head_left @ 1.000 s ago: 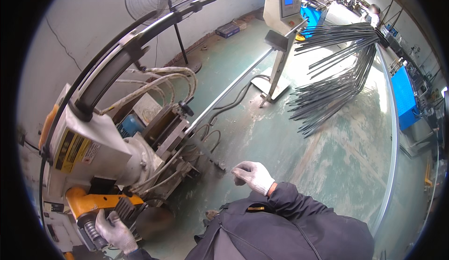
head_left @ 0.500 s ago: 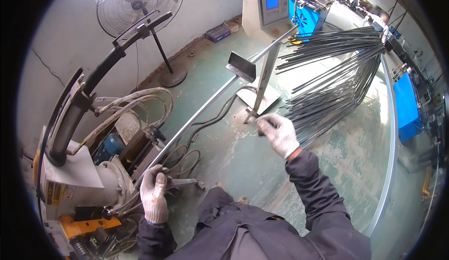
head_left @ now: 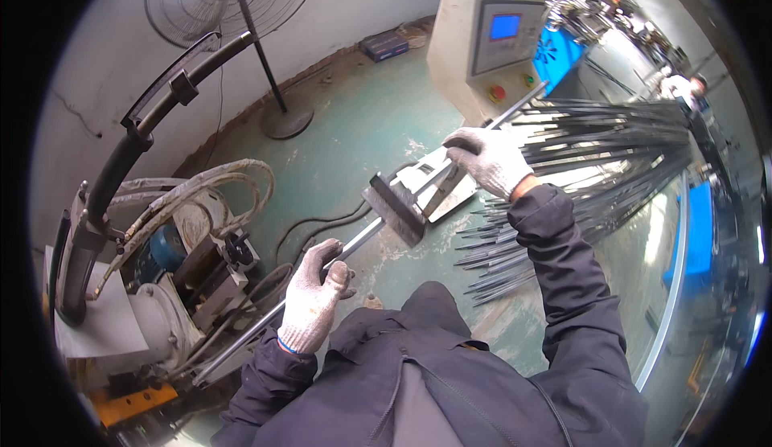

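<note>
A long, thin silver metal bar [head_left: 366, 238] runs diagonally from beside the machine at lower left up toward the control box. My left hand [head_left: 315, 298], in a white knitted glove with a grey palm, is closed around its lower stretch. Higher up, my right hand [head_left: 492, 161], gloved the same way, has its fingers wrapped over the bar. Between the two hands, a dark rectangular block [head_left: 394, 210] sits at the bar; how it is fixed cannot be seen. The bar's far end shows beyond my right hand, in front of the control box [head_left: 482, 53].
A machine with a black curved arm [head_left: 112, 174], hoses [head_left: 233, 174] and a blue motor [head_left: 167, 246] stands left. A standing fan [head_left: 277, 117] is behind. Many dark rods [head_left: 595, 133] spread out at right, near a long pale rail [head_left: 671, 286]. Another person [head_left: 679, 89] is far right.
My right hand has moved up onto the bar. My left hand has shifted right and up and now grips it. The bar and block appear lower and nearer; the view has shifted too.
</note>
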### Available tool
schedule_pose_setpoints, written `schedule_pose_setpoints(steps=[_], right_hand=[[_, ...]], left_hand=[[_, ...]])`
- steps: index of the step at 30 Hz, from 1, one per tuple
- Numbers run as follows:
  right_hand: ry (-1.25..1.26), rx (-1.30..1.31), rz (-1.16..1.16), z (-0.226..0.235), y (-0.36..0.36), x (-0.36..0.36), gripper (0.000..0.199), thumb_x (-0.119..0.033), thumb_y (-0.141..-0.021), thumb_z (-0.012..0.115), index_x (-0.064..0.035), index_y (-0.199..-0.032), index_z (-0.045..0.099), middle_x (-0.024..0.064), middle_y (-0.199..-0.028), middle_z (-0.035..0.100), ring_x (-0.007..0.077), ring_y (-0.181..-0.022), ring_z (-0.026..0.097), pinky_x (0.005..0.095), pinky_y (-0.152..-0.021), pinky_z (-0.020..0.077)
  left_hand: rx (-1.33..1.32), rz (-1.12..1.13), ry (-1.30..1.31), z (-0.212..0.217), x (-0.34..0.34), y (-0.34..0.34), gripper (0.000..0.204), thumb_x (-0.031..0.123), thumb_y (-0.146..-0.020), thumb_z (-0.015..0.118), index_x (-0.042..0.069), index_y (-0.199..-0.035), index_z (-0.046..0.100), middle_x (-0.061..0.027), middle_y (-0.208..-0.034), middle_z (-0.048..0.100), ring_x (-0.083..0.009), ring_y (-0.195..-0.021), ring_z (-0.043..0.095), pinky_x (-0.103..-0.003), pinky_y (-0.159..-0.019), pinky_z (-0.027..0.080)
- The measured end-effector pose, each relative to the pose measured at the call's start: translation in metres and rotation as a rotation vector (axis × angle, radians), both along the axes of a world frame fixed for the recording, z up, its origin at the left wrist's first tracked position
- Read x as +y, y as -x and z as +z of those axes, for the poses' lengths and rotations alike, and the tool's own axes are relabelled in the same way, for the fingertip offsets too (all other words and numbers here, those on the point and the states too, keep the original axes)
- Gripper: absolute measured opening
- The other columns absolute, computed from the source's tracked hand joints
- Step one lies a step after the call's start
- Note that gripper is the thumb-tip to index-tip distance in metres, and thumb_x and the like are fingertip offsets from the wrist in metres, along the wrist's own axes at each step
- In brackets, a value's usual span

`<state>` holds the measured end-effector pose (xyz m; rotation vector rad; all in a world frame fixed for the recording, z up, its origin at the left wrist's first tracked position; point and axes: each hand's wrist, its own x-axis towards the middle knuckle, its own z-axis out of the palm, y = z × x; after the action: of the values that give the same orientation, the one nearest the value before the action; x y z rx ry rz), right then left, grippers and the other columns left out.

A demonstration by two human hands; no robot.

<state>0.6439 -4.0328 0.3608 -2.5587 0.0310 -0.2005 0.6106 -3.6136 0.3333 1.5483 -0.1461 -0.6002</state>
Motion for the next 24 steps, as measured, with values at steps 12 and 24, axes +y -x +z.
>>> schedule_pose_setpoints(steps=[12,24], right_hand=[[0.086,0.428,0.988,-0.105,-0.177,-0.081,0.028,-0.029,-0.1,0.077,-0.0098,-0.118,0.087,0.0161,-0.11,0.086,0.0372,-0.106,0.083,0.0537,-0.092,0.0634],[0.202,0.575,1.074,-0.167,-0.195,-0.033,0.026,-0.028,-0.092,0.093,-0.0251,-0.117,0.096,0.0061,-0.117,0.091,0.0335,-0.113,0.085,0.0533,-0.092,0.0668]], left_hand=[[0.077,0.279,-0.073,-0.015,-0.178,-0.026,0.054,0.035,-0.111,0.075,0.0,-0.151,0.064,-0.0177,-0.133,0.076,-0.0265,-0.108,0.076,-0.038,-0.095,0.062],[0.522,0.579,-0.112,-0.1,-0.102,-0.038,0.063,0.051,-0.118,0.066,0.003,-0.158,0.066,-0.0131,-0.138,0.075,-0.026,-0.103,0.074,-0.046,-0.109,0.057]])
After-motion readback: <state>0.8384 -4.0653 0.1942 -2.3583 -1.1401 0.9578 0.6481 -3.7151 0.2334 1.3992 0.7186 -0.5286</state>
